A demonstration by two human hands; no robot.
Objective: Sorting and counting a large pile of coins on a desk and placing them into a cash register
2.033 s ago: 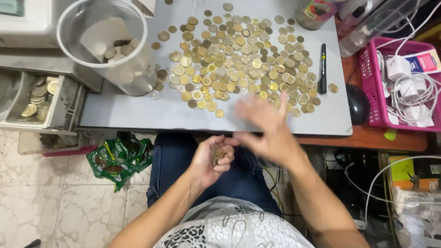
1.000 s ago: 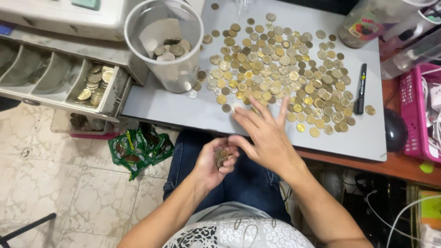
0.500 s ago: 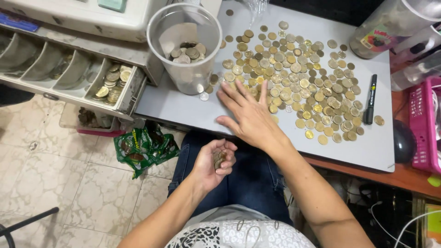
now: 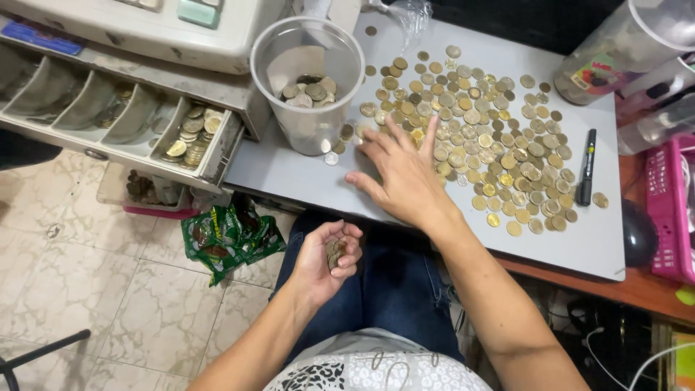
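Our left hand [image 4: 327,257] cups a coin stack [image 4: 335,253]; right hand [image 4: 405,177] lies spread, fingers released, on loose coins [image 4: 499,145] covering the counter [image 4: 289,177]. Coins: hard, slippery; we judge edge-pinching best.

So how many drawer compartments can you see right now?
4 in the open cash drawer: rightmost compartment heaped with coins, the next with a few, two leftward look bare. More may be hidden off-frame.

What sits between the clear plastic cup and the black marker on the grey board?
The head view shows the spread of coins and the right hand.
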